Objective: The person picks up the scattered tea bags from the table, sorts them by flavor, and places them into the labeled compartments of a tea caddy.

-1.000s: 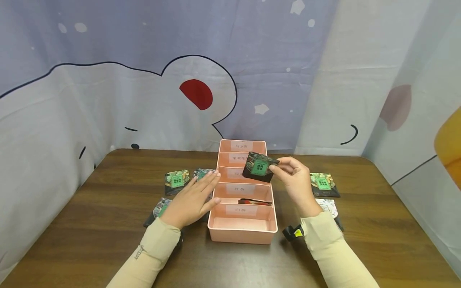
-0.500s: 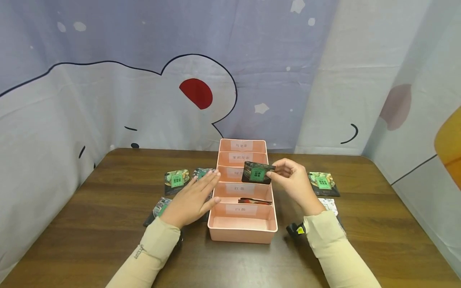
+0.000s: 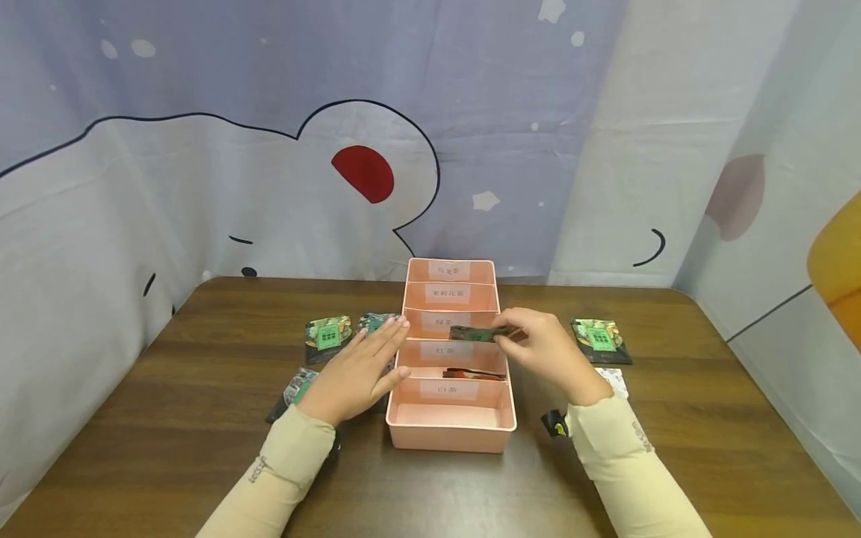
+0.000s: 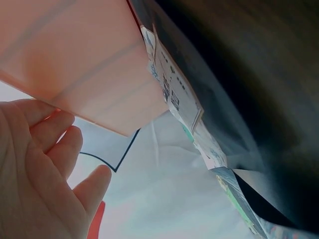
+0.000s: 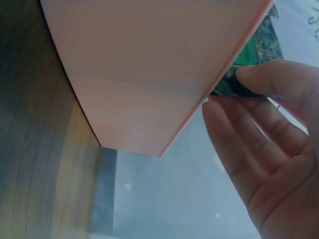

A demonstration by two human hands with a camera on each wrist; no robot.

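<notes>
A pink divided box (image 3: 452, 438) with paper labels on its compartments stands in the middle of the table. My right hand (image 3: 543, 350) pinches a dark tea sachet (image 3: 471, 334) with a green label by its right edge. The sachet is partly down in the middle compartment, its lower part hidden by the divider. In the right wrist view, thumb and fingers grip the sachet (image 5: 247, 52) just over the box rim. My left hand (image 3: 359, 372) lies with straight fingers along the box's left rim, holding nothing. Red-and-black sachets (image 3: 473, 374) stand in the compartment nearer me.
Left of the box lie several sachets, among them a green-labelled one (image 3: 328, 338) and a patterned one (image 3: 294, 388) partly behind my left hand. On the right are another green-labelled sachet (image 3: 601, 341) and a white floral one (image 3: 613, 380) half behind my sleeve. A printed curtain (image 3: 511, 149) hangs behind.
My right hand has lowered the dark sachet from above the box into the middle compartment, tipping it so its face no longer shows. The left hand stays at the rim.
</notes>
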